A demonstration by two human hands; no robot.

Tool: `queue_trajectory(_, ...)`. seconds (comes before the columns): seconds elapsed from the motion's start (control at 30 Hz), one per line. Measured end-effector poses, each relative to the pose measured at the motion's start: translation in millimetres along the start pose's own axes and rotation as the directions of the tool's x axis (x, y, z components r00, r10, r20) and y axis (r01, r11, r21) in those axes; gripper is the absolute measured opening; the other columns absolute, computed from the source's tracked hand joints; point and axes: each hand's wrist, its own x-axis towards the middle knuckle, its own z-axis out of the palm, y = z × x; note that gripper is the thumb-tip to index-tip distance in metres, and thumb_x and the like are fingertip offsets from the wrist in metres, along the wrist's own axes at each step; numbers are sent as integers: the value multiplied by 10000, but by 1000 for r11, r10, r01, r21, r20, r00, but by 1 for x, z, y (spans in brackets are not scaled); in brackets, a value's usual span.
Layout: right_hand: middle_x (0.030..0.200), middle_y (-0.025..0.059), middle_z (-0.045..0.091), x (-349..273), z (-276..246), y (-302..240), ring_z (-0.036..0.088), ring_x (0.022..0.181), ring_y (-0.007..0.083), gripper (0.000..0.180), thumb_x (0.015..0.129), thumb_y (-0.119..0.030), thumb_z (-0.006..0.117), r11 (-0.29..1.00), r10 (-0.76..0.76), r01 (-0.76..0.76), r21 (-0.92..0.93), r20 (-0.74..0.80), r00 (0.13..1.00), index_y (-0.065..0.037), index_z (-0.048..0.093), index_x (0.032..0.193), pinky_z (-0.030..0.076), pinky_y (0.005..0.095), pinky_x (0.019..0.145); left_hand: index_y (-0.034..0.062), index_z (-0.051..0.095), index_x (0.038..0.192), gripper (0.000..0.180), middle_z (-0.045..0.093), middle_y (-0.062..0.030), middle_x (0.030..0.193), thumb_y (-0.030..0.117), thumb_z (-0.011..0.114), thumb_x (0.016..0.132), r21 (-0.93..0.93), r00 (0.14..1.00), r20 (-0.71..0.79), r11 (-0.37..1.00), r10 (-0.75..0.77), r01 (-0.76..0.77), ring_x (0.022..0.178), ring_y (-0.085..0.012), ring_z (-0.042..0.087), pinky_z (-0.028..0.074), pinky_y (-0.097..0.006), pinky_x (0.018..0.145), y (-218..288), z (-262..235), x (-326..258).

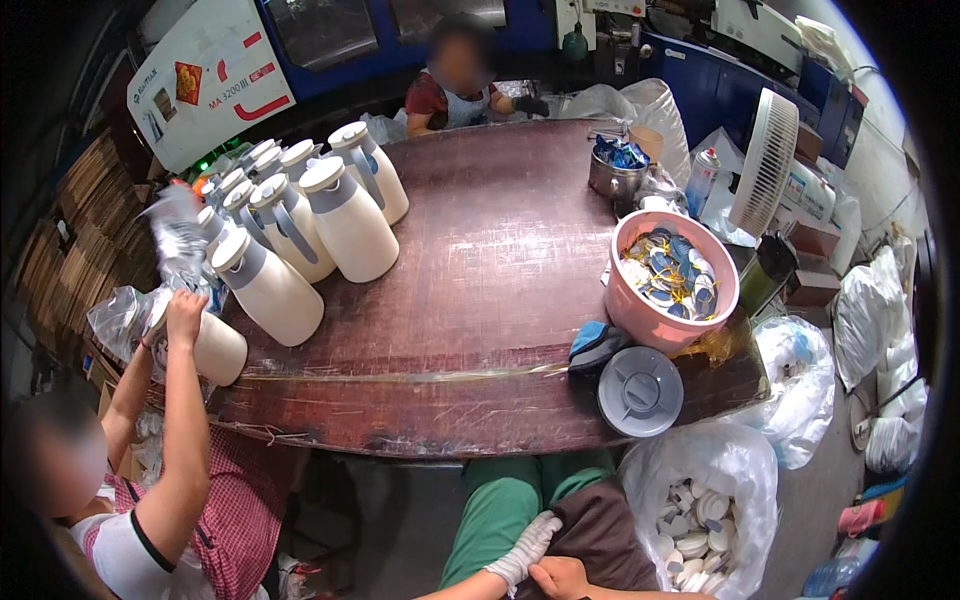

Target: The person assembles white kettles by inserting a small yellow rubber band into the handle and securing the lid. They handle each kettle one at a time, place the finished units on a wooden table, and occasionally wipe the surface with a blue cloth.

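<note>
My left hand (527, 552), in a white knit glove, lies over my lap with its fingers stretched out, between green trousers (500, 510) and a dark brown cloth (600, 535). Right beside it, by the glove's lower edge, is my bare right hand (560, 578), its fingers curled in; anything inside them is hidden. Neither hand touches the table (450, 300). Nearest to them on the right stands a clear plastic bag (740, 465) of white and grey round lids (705, 530). A grey round lid (640, 391) lies at the table's near edge.
At left, a co-worker's hands (185, 318) handle a white jug (218, 350) and clear plastic film. Several white jugs with grey handles (350, 225) stand beyond. A pink bucket (665, 335) holds tagged discs, near a fan (765, 165). Another person (460, 95) sits across the table.
</note>
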Motion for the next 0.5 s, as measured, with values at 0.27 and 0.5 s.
queue_trajectory(0.27, 704, 149, 580, -3, 4, 5, 580, 672, 361, 273, 938, -274, 534, 999, -37, 37, -1, -19, 999, -86, 583, 746, 446, 445, 582, 56, 524, 1318, 430, 429, -197, 1431, 322, 459, 986, -312, 949, 13, 901, -314, 302, 1350, -316, 383, 281, -351, 1124, 44, -5, 5)
queue_trajectory(0.5, 714, 148, 586, -4, 5, 8, 585, 682, 361, 269, 938, -286, 533, 999, 1, -2, 39, 13, 1000, -93, 587, 758, 443, 450, 582, -15, 456, 1367, 566, 479, -162, 1395, 378, 518, 964, -339, 945, -10, 891, -326, 303, 1328, -266, 413, 296, -332, 1108, 34, -6, 2)
